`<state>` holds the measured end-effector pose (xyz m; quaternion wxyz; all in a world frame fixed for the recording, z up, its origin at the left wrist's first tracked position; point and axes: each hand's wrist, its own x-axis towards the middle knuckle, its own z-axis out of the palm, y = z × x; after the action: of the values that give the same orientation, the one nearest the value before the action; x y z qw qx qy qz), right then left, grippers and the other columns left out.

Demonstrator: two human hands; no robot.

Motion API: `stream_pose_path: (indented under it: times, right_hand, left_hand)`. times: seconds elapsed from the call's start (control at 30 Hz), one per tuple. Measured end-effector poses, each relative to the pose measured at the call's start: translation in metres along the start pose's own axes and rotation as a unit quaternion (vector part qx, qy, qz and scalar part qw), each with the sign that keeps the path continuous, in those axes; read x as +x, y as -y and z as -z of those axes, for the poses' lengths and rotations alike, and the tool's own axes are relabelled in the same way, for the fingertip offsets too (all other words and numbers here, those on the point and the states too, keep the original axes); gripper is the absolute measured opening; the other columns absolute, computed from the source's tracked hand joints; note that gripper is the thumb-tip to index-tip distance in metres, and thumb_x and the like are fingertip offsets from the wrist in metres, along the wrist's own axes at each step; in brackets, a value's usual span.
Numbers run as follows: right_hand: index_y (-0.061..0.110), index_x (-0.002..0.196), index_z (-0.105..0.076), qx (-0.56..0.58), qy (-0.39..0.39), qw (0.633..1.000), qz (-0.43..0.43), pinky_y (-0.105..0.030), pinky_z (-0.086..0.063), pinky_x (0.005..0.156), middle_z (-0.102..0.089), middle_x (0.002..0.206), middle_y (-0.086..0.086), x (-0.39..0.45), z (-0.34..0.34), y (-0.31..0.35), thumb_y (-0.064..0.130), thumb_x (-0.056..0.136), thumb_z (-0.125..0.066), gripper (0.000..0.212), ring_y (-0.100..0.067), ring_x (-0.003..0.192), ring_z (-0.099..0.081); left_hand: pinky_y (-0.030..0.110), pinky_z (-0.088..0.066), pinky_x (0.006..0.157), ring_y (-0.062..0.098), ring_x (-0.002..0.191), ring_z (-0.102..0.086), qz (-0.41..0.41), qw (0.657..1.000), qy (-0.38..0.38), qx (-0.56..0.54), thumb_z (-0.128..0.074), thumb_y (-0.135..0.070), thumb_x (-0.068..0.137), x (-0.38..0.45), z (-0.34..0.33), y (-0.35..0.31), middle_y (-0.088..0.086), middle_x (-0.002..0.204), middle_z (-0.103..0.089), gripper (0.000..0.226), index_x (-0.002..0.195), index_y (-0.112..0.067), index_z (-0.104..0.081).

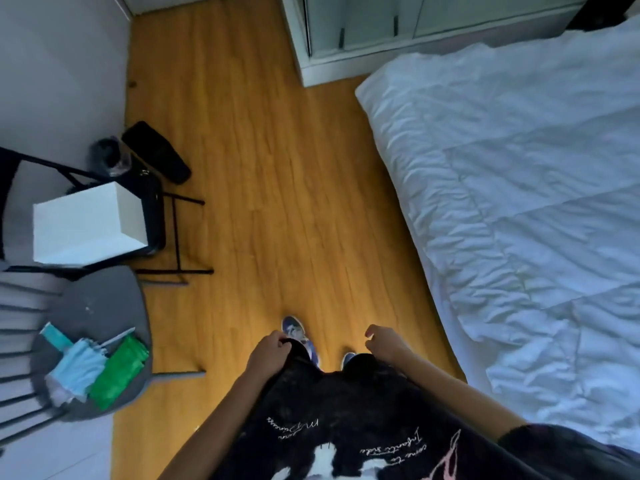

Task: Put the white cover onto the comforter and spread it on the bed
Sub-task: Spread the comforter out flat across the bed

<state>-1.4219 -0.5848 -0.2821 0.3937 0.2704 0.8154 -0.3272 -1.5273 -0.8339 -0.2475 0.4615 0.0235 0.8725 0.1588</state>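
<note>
left hand [268, 353]: fingers curled, resting against the dark trouser leg at the thigh; it appears to pinch the fabric, but whether it truly grips cannot be told. right hand [384, 341]: held free in the air over the wooden floor [277, 168], fingers loosely curled, nothing in it, not touching the bedding.

both forearms reach forward and down from a black printed t-shirt [346, 438]. below the hands, two blue-and-white shoes [294, 329] stand on the floor, the left one forward of the right.

task item: the white comforter [519, 202] lies spread over the bed on the right side of the view, wrinkled, quilted seams visible, its near edge hanging toward the floor. it is near the right hand but apart from it. whether the cover is on it cannot be told.

left side: a round grey chair [104, 306] carries a green packet [117, 370] and a light blue folded umbrella [78, 367], side by side and touching. beyond it, a black folding chair [152, 216] holds a white box [86, 226]. behind that chair, against the wall, a black flat object [156, 152] and a dark container [109, 157]. far end: a pale cabinet with glass doors [363, 26].
</note>
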Motion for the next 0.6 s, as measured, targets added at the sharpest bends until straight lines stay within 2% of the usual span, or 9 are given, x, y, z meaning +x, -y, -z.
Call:
stream_pose_path:
  times: [0.13,0.33,0.43,0.5,0.6]
  right_hand:
    - [0.016,0.131,-0.051,0.002,-0.014,1.0,-0.025,-0.032,-0.047,0.084,-0.059,0.125,-0.009,0.072,0.067,0.046,0.023,0.095,-0.045,0.037,-0.026,0.108,-0.058]
    - [0.017,0.127,-0.054,0.087,-0.078,0.988,-0.095,-0.031,-0.047,0.086,-0.06,0.124,-0.005,0.149,0.172,0.128,0.025,0.095,-0.049,0.034,-0.021,0.11,-0.057]
    - [0.019,0.123,-0.057,0.132,-0.087,0.981,-0.116,-0.031,-0.048,0.084,-0.062,0.121,-0.004,0.177,0.217,0.167,0.03,0.093,-0.049,0.033,-0.022,0.108,-0.058]
    - [0.019,0.121,-0.058,0.148,-0.095,0.977,-0.121,-0.032,-0.048,0.084,-0.063,0.12,-0.005,0.197,0.247,0.19,0.028,0.093,-0.047,0.032,-0.024,0.108,-0.058]
    - [0.018,0.119,-0.059,0.171,-0.094,0.972,-0.133,-0.032,-0.049,0.085,-0.064,0.119,-0.007,0.241,0.295,0.214,0.024,0.091,-0.046,0.032,-0.025,0.107,-0.058]
  left_hand:
    - [0.031,-0.043,0.083,0.019,0.106,-0.056,-0.035,0.999,0.006,0.035,-0.043,-0.038,0.1,0.089,0.087,-0.037,0.004,0.13,-0.055,0.041,0.134,-0.016,-0.049]
    - [0.031,-0.045,0.087,0.023,0.108,-0.057,-0.078,0.989,0.019,0.128,-0.043,-0.027,0.101,0.211,0.236,-0.108,0.007,0.128,-0.056,0.035,0.131,-0.011,-0.052]
    - [0.03,-0.043,0.086,0.024,0.113,-0.055,-0.096,0.983,0.03,0.153,-0.044,-0.03,0.099,0.255,0.304,-0.149,0.007,0.131,-0.055,0.039,0.134,-0.013,-0.05]
    - [0.031,-0.043,0.084,0.024,0.108,-0.057,-0.11,0.977,0.039,0.181,-0.044,-0.032,0.098,0.288,0.34,-0.175,0.008,0.133,-0.053,0.043,0.137,-0.014,-0.047]
    - [0.032,-0.045,0.077,0.023,0.091,-0.059,-0.128,0.966,0.051,0.221,-0.041,-0.032,0.1,0.346,0.389,-0.221,0.007,0.137,-0.048,0.043,0.14,-0.016,-0.044]
